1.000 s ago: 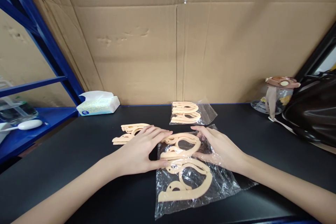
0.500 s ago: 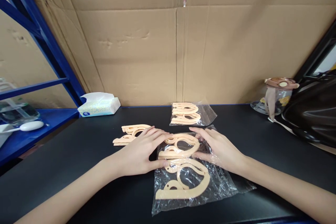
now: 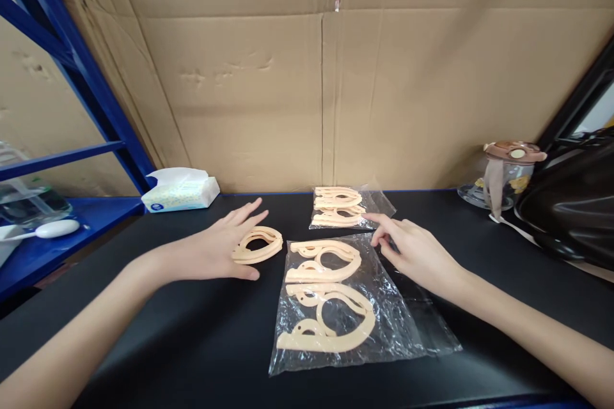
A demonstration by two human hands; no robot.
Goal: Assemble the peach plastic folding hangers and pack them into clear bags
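A clear plastic bag [image 3: 398, 326] lies flat in front of me with beige folding clothes hangers [image 3: 348, 344] inside, folded up in two groups. Left of it rests a loose folded hanger [image 3: 273, 246], partly covered by my left hand [image 3: 213, 246], which is spread open above it. Whether that palm touches the hanger I cannot tell. My right hand [image 3: 412, 249] holds nothing; its index finger points toward the far bag and its other fingers are loosely bent. Farther back is a second clear bag [image 3: 378, 201] with more folded hangers [image 3: 336, 220].
A tissue pack [image 3: 182, 190] stands at the back left of the black table [image 3: 192, 345]. At the right are a clear bottle with a strap [image 3: 515, 169] and a dark bag [image 3: 570, 204]. Cardboard [image 3: 240, 89] walls off the back; a blue metal frame [image 3: 91, 89] borders the left.
Both hands have let go of the front bag, which now lies slightly further left. My left hand has moved left over the loose hanger; my right hand has shifted right and away toward the far bag.
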